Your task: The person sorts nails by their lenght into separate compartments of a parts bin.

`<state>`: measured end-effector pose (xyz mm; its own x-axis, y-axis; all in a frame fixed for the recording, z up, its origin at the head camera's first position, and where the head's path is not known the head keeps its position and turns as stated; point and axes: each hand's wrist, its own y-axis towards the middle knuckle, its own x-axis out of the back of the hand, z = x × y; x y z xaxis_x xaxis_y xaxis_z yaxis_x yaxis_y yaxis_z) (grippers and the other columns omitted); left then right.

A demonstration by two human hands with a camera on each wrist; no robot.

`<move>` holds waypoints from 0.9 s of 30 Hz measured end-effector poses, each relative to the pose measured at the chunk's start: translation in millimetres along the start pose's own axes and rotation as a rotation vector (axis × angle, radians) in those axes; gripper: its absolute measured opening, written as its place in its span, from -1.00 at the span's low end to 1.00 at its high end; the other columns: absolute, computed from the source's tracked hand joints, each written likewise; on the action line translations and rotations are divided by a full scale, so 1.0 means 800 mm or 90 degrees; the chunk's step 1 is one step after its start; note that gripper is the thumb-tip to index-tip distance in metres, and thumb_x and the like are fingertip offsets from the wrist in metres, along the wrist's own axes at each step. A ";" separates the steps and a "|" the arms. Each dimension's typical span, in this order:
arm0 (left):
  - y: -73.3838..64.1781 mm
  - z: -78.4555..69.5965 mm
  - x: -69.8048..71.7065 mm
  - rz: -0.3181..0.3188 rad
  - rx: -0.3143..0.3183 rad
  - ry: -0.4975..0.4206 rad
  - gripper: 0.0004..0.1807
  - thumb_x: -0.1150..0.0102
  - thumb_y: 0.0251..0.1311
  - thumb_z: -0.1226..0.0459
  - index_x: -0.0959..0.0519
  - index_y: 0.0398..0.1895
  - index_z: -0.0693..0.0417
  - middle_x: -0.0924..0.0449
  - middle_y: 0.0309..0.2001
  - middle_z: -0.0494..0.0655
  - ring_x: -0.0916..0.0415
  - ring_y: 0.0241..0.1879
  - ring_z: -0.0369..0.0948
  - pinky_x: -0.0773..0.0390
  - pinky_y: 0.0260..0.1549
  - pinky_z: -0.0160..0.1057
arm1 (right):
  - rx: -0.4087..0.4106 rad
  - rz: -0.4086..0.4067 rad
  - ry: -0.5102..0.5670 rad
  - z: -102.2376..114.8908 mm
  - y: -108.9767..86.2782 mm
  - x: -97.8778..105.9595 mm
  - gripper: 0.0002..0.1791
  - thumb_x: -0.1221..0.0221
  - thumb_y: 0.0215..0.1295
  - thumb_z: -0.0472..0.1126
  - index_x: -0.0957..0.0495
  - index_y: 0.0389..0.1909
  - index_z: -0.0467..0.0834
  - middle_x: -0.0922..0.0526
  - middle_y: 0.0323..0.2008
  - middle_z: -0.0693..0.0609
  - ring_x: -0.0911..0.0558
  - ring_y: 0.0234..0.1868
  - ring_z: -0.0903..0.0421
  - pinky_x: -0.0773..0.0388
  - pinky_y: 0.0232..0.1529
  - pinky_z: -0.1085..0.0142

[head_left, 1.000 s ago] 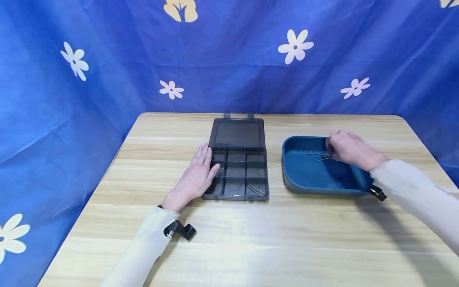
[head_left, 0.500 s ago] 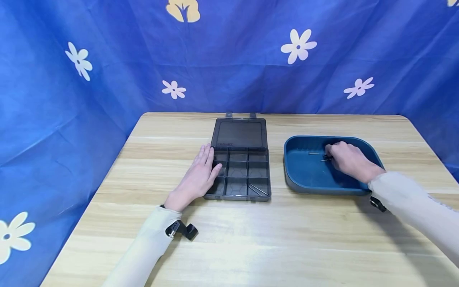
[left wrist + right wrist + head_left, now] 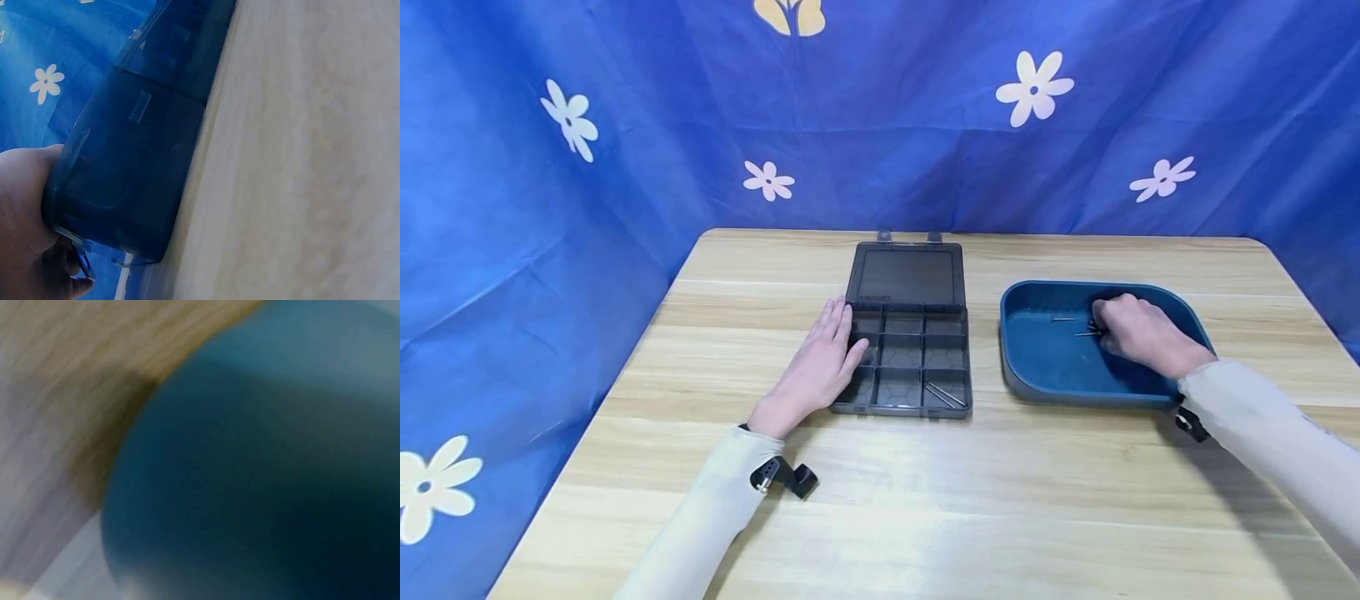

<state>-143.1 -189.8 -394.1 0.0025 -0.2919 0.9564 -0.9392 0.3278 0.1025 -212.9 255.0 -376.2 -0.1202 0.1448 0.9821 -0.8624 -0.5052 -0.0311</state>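
Note:
A dark translucent compartment case lies with its lid folded back. My left hand rests on its left edge with fingers straight and thumb over the compartments. In the left wrist view, part of the hand is beside the case's wall. Two thin metal pins lie in the front right compartment. My right hand reaches into a blue tray, fingers curled down at several thin metal pieces. Its fingertips are hidden. The right wrist view shows only the tray's outer wall and tabletop.
One more thin metal pin lies in the tray near its back wall. Both stand on a wooden table, case in the middle and tray to the right. A blue flowered curtain hangs behind the table's back edge.
My right hand has gone down from the tray's back rim to the metal pieces inside it. The left hand keeps its place on the case. The head view has shifted slightly.

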 end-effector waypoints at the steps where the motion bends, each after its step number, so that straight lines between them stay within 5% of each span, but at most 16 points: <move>1: 0.000 0.000 0.000 0.001 -0.001 0.000 -0.28 0.37 0.52 0.03 0.03 0.43 0.50 0.18 0.49 0.35 0.26 0.48 0.16 0.10 0.42 0.04 | -0.006 0.006 0.001 -0.001 -0.001 0.001 -0.77 -0.17 0.03 -0.47 -0.33 -0.57 -0.16 -0.24 -0.65 0.06 -0.32 -0.62 0.10 -0.26 -0.59 0.27; 9: 0.000 0.001 0.003 0.008 0.012 -0.010 -0.29 0.34 0.52 0.06 0.05 0.44 0.48 0.22 0.50 0.33 0.30 0.49 0.14 0.11 0.43 0.04 | 0.010 -0.002 -0.001 0.005 0.001 0.021 -0.72 -0.26 0.09 -0.39 -0.57 -0.13 -0.21 -0.42 -0.65 0.09 -0.40 -0.62 0.16 -0.33 -0.59 0.27; 20: 0.003 0.004 0.003 0.013 0.010 -0.016 -0.28 0.37 0.52 0.03 0.04 0.44 0.47 0.24 0.50 0.32 0.30 0.49 0.13 0.14 0.43 0.03 | 0.036 -0.046 0.017 0.046 0.000 0.059 -0.71 -0.27 0.09 -0.36 -0.61 -0.12 -0.26 -0.37 -0.67 0.10 -0.35 -0.64 0.19 -0.32 -0.56 0.29; 27: 0.003 0.003 -0.001 0.016 0.009 -0.013 -0.28 0.37 0.51 0.03 0.04 0.44 0.47 0.24 0.50 0.32 0.28 0.49 0.14 0.12 0.43 0.05 | 0.100 -0.095 0.015 0.068 0.003 0.069 -0.72 -0.22 0.06 -0.41 -0.59 -0.14 -0.31 -0.36 -0.66 0.11 -0.34 -0.63 0.20 -0.41 -0.45 0.20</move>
<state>-146.4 -190.8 -395.0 -0.0274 -0.3023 0.9528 -0.9436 0.3224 0.0752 -194.8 215.1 -312.3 -0.0090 0.2466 0.9691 -0.7847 -0.6024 0.1460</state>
